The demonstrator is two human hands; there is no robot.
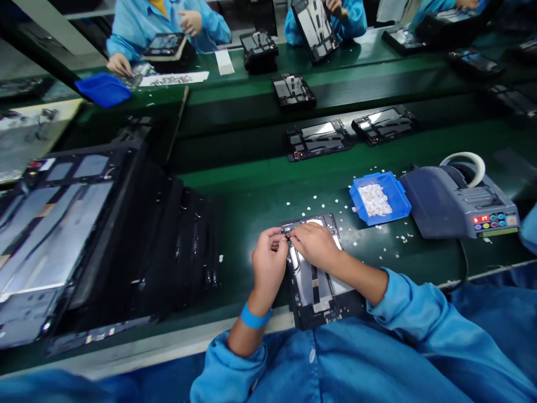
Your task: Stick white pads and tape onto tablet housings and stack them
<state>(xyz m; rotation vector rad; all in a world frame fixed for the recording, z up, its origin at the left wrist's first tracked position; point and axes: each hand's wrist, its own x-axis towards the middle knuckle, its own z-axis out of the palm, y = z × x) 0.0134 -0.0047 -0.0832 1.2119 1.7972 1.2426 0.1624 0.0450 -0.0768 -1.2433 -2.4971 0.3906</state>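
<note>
A black device frame [319, 291] with silver metal plates lies on the green bench in front of me, reaching to the near edge. My left hand [268, 263] rests on its left rim, fingertips pinched at the upper left corner. My right hand [315, 244] lies across the top of the frame, and its fingers meet the left hand's fingertips there. What sits between the fingertips is too small to tell. A blue band circles my left wrist.
A blue tray [397, 193] of small white pieces sits right of the frame, with loose white bits scattered around. A grey tape dispenser [457, 201] stands further right. A stack of black frames [96, 246] fills the left. More frames [319, 140] lie on the belt. People in blue work opposite.
</note>
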